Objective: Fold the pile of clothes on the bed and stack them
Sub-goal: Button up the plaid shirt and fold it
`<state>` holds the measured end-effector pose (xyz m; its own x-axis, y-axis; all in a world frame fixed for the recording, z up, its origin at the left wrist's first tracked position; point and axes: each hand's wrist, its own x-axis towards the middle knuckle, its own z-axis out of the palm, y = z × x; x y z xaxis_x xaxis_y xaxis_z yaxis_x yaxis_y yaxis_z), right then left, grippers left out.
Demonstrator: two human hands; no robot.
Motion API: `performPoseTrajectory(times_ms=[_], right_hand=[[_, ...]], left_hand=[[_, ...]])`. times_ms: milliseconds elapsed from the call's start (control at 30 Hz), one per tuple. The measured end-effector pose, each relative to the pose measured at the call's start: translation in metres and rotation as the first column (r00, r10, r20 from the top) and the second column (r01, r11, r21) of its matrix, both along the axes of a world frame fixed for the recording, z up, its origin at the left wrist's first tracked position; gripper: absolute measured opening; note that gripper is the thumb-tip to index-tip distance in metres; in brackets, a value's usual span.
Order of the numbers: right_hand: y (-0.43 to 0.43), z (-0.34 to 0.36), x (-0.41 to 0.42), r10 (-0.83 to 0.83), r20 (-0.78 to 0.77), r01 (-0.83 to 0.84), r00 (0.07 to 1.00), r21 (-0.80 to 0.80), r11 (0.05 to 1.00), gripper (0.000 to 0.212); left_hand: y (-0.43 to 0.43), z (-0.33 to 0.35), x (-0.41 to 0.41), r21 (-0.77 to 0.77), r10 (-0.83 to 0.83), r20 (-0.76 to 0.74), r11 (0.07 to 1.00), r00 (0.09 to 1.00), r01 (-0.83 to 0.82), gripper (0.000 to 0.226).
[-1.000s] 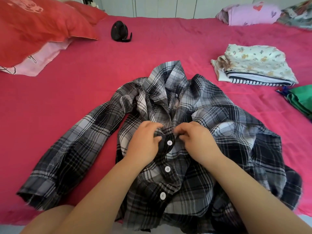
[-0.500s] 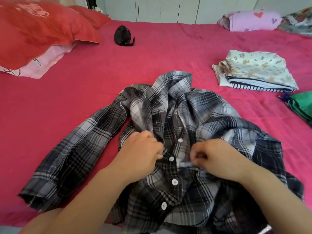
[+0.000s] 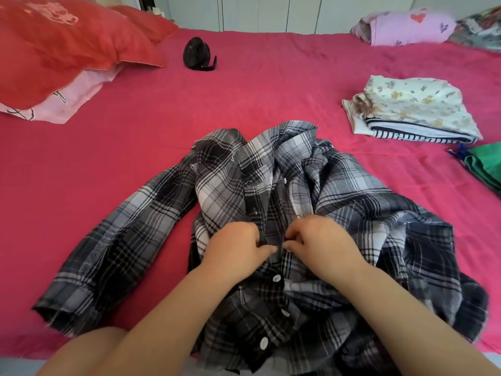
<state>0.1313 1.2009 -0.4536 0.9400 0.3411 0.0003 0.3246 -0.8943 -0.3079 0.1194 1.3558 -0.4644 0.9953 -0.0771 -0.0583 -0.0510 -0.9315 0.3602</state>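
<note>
The plaid shirt (image 3: pixel 271 199) lies spread on the near middle of the bed (image 3: pixel 244 104), not yet folded. The left hand (image 3: pixel 233 248) and right hand (image 3: pixel 322 245) each have a closed grip, pinching its front edges near a button; I judge they are fastening it. A folded stack (image 3: pixel 414 109) sits at the far right. Whether the green garment (image 3: pixel 485 166) near it is folded, I cannot tell.
</note>
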Motion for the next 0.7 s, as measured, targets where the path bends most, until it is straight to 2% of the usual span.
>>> performPoseTrajectory(times_ms=[67,167,267,367,467,533,633,700], right_hand=[[0.003,-0.004,0.001,0.017,-0.036,-0.018,0.999,-0.039,0.999,0.012],[0.0,-0.006,0.0,0.06,-0.052,-0.062,0.997,-0.022,0.998,0.007],[-0.004,-0.008,-0.002,0.077,-0.032,-0.079,0.997,-0.069,0.994,0.008],[-0.004,-0.01,-0.003,0.059,0.01,-0.058,0.998,-0.066,0.996,0.007],[-0.004,-0.004,-0.003,-0.013,-0.029,0.017,1.0,0.154,0.988,0.02],[-0.004,0.002,-0.003,-0.066,-0.11,0.1,0.992,0.34,0.935,0.023],[-0.004,0.006,-0.005,-0.059,-0.334,0.262,0.941,0.604,0.753,0.017],[-0.003,0.005,-0.005,-0.023,-0.427,0.339,0.904,0.682,0.648,0.015]], left_hand=[[-0.002,-0.004,-0.001,-0.07,0.006,0.047,0.998,0.999,-0.003,0.034],[0.002,-0.003,-0.003,-0.301,0.069,0.07,0.952,0.995,-0.045,0.028],[0.006,0.001,-0.004,-0.511,0.123,-0.027,0.851,0.992,-0.119,0.012],[0.006,0.001,-0.005,-0.683,0.138,-0.156,0.7,0.978,-0.207,0.014],[0.004,0.003,-0.007,-0.773,0.139,-0.218,0.58,0.966,-0.258,0.023],[0.003,0.005,-0.009,-0.815,0.14,-0.221,0.517,0.965,-0.262,0.028],[0.002,0.007,-0.01,-0.819,0.14,-0.196,0.521,0.971,-0.241,0.03],[0.0,0.008,-0.011,-0.808,0.14,-0.171,0.546,0.975,-0.22,0.032]])
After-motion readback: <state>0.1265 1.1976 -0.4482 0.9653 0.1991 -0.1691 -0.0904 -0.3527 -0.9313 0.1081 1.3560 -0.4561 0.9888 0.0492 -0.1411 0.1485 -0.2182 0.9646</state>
